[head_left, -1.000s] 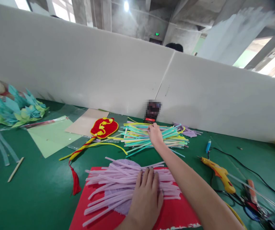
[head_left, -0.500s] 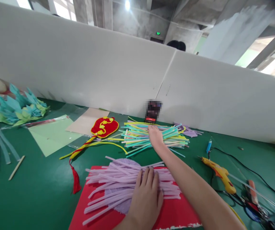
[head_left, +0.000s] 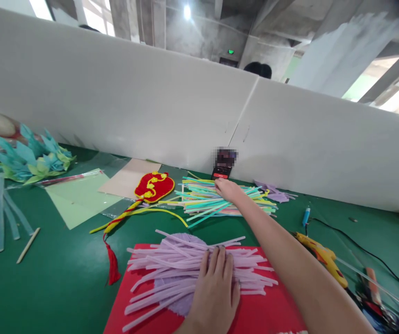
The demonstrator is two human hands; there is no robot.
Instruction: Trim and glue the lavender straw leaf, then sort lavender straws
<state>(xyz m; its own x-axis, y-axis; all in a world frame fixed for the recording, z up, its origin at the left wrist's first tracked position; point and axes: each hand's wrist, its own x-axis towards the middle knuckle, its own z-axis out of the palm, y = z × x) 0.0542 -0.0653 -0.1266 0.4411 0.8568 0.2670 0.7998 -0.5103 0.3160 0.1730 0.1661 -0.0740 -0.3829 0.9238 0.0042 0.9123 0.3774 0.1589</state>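
My left hand (head_left: 215, 288) lies flat, fingers stretched out, on a loose layer of pale purple fuzzy stems (head_left: 171, 262). Under them shows a round purple piece (head_left: 176, 304), on a red board (head_left: 251, 315). Farther off, my right hand (head_left: 228, 189) reaches over a pile of green, yellow and pastel fuzzy stems (head_left: 202, 197). Its fingers look curled together at the pile's back edge, just below a phone (head_left: 222, 168) leaning on the white partition. Whatever they hold, if anything, is hidden.
Left of the pile lies a red and yellow fan (head_left: 155, 186) with a red tassel (head_left: 113, 265). A yellow glue gun (head_left: 321, 255), its cable and pliers (head_left: 373, 287) lie right. Green paper (head_left: 77, 199) and a teal paper plant (head_left: 28, 155) are left. A white partition (head_left: 151, 102) stands behind.
My right hand has drawn its fingers in near the phone's lower edge. My left hand stays flat on the purple stems, whose right ends reach farther right. The view has shifted slightly.
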